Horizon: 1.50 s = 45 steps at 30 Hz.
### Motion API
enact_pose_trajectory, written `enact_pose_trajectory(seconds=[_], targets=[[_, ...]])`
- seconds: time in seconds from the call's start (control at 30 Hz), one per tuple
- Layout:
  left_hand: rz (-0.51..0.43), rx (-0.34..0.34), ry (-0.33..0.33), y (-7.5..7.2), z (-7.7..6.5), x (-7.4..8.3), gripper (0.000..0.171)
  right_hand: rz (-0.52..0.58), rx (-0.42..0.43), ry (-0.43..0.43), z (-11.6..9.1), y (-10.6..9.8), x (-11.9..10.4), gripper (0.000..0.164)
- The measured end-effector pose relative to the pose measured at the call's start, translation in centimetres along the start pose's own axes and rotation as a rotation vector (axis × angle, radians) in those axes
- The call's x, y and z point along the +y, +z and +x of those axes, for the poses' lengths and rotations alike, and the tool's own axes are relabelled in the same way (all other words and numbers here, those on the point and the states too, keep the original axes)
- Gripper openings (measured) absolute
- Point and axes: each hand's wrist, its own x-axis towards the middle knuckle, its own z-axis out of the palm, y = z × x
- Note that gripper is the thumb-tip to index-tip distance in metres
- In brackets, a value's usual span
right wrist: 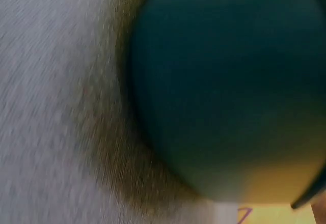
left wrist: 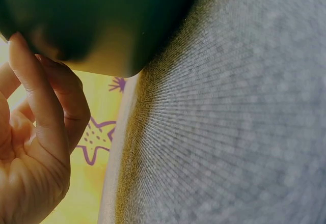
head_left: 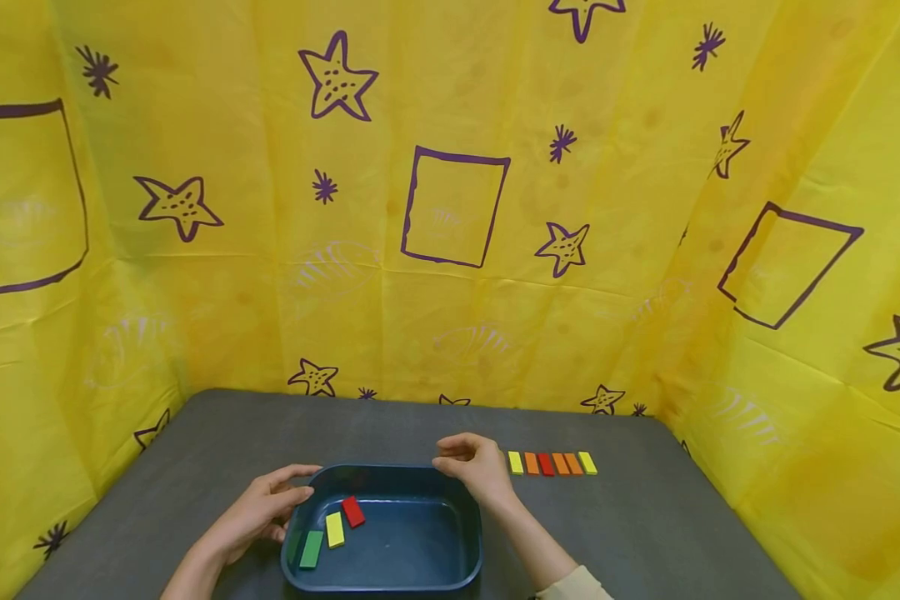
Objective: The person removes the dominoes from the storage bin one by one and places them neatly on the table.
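My left hand (head_left: 258, 508) holds the left back corner of a dark blue tub (head_left: 390, 585), with the thumb at the rim. In the left wrist view its fingers (left wrist: 38, 89) lie against the tub's outer wall. Inside the tub, a green block (head_left: 311, 550), a yellow block (head_left: 334, 530) and a red block (head_left: 353, 512) lie at the left. My right hand (head_left: 483, 471), fingers loosely bent, is over the right back corner; no block shows between fingertips and thumb. The right wrist view is blurred, mostly the tub (right wrist: 224, 81).
To the right of my right hand, several yellow, orange and red blocks (head_left: 546, 464) lie in a row on the dark grey table (head_left: 645, 533). A yellow curtain (head_left: 450, 333) with purple stars encloses the table's back and sides.
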Motion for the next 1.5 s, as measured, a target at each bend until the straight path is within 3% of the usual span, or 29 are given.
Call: enact_pose_trajectory(seconds=[0.27,0.53,0.93,1.17,1.5], targets=[[0.012,0.015,-0.018,-0.1,0.1,0.0,0.061,-0.094,-0.057,-0.001,0.2,3.0,-0.6,0.025],[0.021,0.021,-0.005,0.1,0.0,0.0,0.062,-0.052,-0.118,0.02,-0.1,6.0,-1.5,0.023],[0.011,0.012,0.0,0.2,0.1,-0.1,0.062,0.02,-0.128,0.107,-0.3,8.2,-2.1,0.018],[0.017,0.01,-0.008,0.2,0.0,0.0,0.062,-0.052,-0.171,0.136,-0.6,9.5,-1.3,0.017],[0.023,0.007,-0.008,0.0,0.1,-0.1,0.061,-0.231,-0.204,0.043,-1.2,10.8,-0.5,0.02]])
